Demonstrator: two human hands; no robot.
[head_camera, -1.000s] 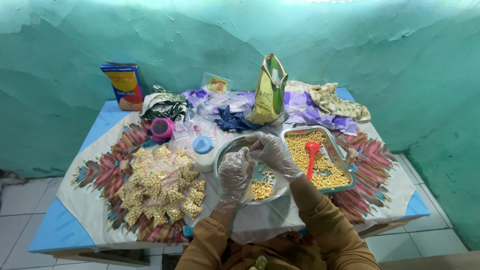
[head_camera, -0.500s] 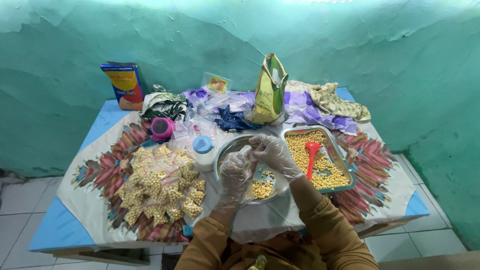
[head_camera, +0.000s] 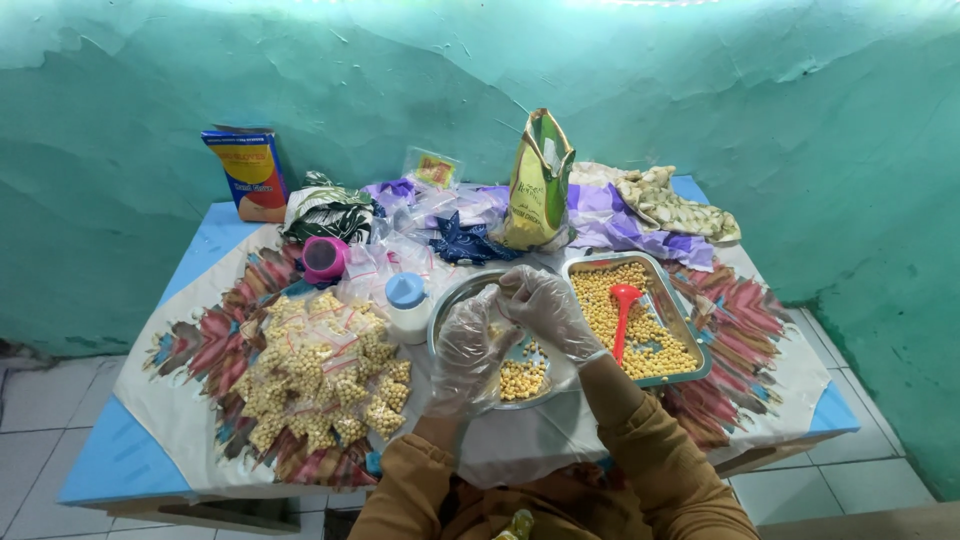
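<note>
Head view: red scoop (head_camera: 624, 312) upright-lengthwise in the tray (head_camera: 690, 370), bowl far-end.

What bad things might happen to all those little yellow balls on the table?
The gloved left hand and right hand work together over the round metal bowl; loose yellow balls may slip from the slick gloves and roll off. The heap of filled little bags reaches close to the table's front edge and might slide down. A sleeve could bump the red scoop in the tray.
</note>
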